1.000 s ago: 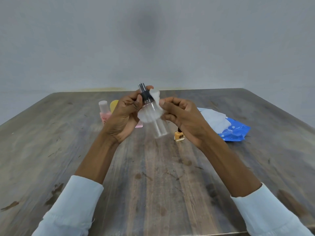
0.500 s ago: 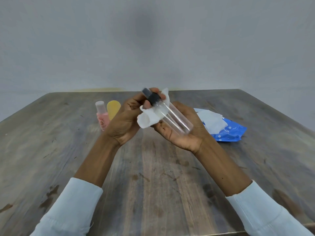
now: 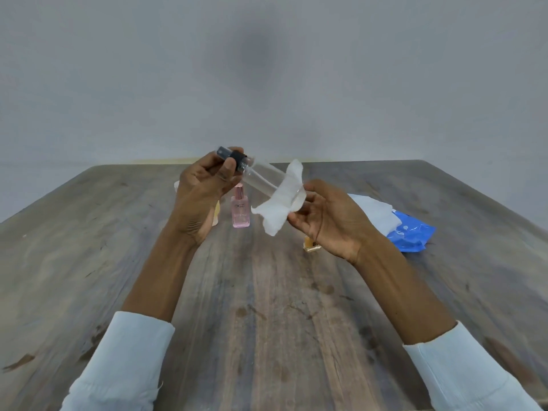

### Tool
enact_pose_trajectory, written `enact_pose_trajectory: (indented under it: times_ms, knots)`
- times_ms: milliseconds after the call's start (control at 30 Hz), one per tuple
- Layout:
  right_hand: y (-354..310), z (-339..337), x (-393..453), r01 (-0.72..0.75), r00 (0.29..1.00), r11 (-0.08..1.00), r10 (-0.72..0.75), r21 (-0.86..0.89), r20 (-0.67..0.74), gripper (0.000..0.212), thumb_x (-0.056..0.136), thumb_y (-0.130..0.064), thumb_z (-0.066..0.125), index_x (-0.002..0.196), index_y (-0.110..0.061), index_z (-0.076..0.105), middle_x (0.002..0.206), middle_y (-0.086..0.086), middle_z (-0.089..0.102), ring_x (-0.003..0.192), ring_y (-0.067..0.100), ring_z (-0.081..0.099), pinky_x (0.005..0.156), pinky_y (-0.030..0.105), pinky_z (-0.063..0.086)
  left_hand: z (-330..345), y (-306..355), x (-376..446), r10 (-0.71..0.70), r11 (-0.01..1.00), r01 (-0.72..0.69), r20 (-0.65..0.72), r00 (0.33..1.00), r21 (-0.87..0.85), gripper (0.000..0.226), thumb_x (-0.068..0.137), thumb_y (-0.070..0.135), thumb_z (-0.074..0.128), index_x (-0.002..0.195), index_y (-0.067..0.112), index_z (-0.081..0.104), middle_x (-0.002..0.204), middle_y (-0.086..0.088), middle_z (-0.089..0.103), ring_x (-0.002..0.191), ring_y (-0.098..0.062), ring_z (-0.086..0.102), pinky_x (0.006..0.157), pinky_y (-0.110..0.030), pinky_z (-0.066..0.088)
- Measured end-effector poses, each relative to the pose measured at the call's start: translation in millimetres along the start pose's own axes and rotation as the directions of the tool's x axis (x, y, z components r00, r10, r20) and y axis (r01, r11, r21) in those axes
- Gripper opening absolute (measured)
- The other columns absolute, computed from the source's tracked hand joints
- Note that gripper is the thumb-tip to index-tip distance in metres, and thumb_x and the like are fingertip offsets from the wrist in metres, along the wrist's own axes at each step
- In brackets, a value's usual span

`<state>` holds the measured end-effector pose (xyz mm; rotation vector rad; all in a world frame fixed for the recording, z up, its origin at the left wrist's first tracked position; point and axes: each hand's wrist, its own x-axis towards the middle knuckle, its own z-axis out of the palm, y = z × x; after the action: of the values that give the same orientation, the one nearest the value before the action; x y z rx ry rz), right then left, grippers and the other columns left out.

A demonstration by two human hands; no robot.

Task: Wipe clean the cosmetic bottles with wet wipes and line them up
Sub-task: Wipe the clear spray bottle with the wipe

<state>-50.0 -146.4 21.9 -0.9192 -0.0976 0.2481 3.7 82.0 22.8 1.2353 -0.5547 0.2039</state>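
A clear spray bottle (image 3: 262,176) with a black pump top lies almost level in the air above the table. My left hand (image 3: 203,192) pinches its black top. My right hand (image 3: 327,219) holds a white wet wipe (image 3: 280,203) wrapped round the bottle's lower end. On the table behind stands a pink square bottle (image 3: 240,211). A small amber bottle (image 3: 310,244) shows just under my right hand. Part of a pale peach bottle (image 3: 216,215) peeks out behind my left hand.
A blue wet-wipe pack (image 3: 410,232) with a white wipe (image 3: 376,210) pulled out lies at the right of the grey wooden table (image 3: 267,307). A grey wall stands behind the table's far edge.
The bottle has swung with its top to the left. My left hand now holds the pump top, and my right hand has slid the wipe down to the bottle's base.
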Motion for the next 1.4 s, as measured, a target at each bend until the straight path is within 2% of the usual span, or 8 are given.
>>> enact_pose_trajectory:
  times_ms: [200,300,400,633,833,1000,1267,1400]
  knots:
    - [15.7,11.6,-0.2,0.378,0.773,0.484,-0.634,-0.789,-0.018,0.009,0.1,-0.019,0.071,0.107,-0.015,0.072,0.09,0.001,0.075,0.078,0.013,0.073,0.072,0.021,0.06,14.8,-2.9,-2.5,0.046,0.959,-0.02,-0.086,0.995,0.283,0.02,0.094,0.022,0.082,0.105,0.006,0.078,0.096,-0.005,0.082,0.091,-0.02,0.078,0.092,-0.043,0.064]
    - [27.8,15.8,-0.1,0.424,0.668,0.073,-0.698,-0.903,0.257,0.018,0.096,-0.024,0.075,0.112,-0.02,0.068,0.102,-0.01,0.072,0.094,0.006,0.069,0.079,0.017,0.056,24.0,-6.6,-6.6,0.091,0.911,-0.047,-0.088,0.992,0.411,0.023,0.087,0.027,0.09,0.089,0.01,0.075,0.082,-0.006,0.078,0.077,-0.024,0.076,0.076,-0.037,0.065]
    - [33.8,15.0,3.5,0.422,0.645,-0.046,-0.686,-0.905,0.336,0.026,0.092,-0.026,0.078,0.113,-0.02,0.064,0.107,-0.013,0.069,0.1,0.005,0.066,0.086,0.026,0.056,23.1,-7.9,-5.9,0.121,0.899,-0.037,-0.167,0.979,0.437,0.029,0.085,0.027,0.092,0.084,0.007,0.071,0.081,-0.013,0.076,0.075,-0.027,0.076,0.071,-0.036,0.063]
    - [32.3,12.2,4.1,0.38,0.709,-0.068,-0.619,-0.923,0.338,0.033,0.084,-0.03,0.085,0.108,-0.022,0.064,0.106,-0.012,0.068,0.097,0.006,0.064,0.084,0.031,0.057,5.8,-4.6,1.8,0.034,0.965,0.078,-0.412,0.911,0.252,0.032,0.086,0.024,0.09,0.086,0.0,0.07,0.076,-0.009,0.078,0.064,-0.02,0.074,0.074,-0.048,0.068]
    - [27.0,16.6,-1.2,0.432,0.659,-0.034,-0.67,-0.901,0.341,0.031,0.086,-0.026,0.085,0.107,-0.017,0.065,0.104,-0.008,0.069,0.096,0.008,0.067,0.083,0.026,0.057,19.1,-5.4,-5.5,-0.027,0.971,0.09,-0.271,0.962,0.222,0.026,0.089,0.019,0.086,0.091,-0.003,0.072,0.087,-0.017,0.078,0.073,-0.021,0.073,0.073,-0.036,0.062]
    - [20.8,20.8,-5.0,0.429,0.687,0.165,-0.698,-0.888,0.202,0.029,0.088,-0.03,0.086,0.105,-0.018,0.066,0.099,-0.01,0.073,0.094,0.006,0.071,0.083,0.02,0.059,31.0,-4.0,-10.0,-0.016,0.959,0.043,-0.096,0.995,0.279,0.018,0.089,0.013,0.085,0.081,0.008,0.069,0.079,-0.006,0.074,0.078,-0.018,0.073,0.071,-0.032,0.061]
    - [13.4,11.0,-2.4,0.322,0.829,0.281,-0.546,-0.904,0.125,0.03,0.085,-0.03,0.088,0.107,-0.024,0.07,0.1,-0.008,0.076,0.09,0.008,0.074,0.08,0.022,0.062,8.9,1.0,-0.2,0.001,0.998,0.025,-0.38,0.925,0.065,0.023,0.095,0.018,0.081,0.102,-0.001,0.07,0.09,-0.006,0.077,0.079,-0.016,0.076,0.077,-0.029,0.063]
    - [9.2,6.1,-0.5,0.343,0.849,0.644,-0.524,-0.684,-0.067,0.033,0.09,-0.024,0.085,0.117,-0.011,0.07,0.113,0.006,0.078,0.104,0.019,0.077,0.096,0.037,0.062,8.8,-3.7,1.6,-0.077,0.996,0.053,-0.362,0.929,-0.076,0.022,0.099,0.019,0.076,0.105,-0.002,0.072,0.097,-0.011,0.078,0.088,-0.022,0.077,0.091,-0.038,0.064]
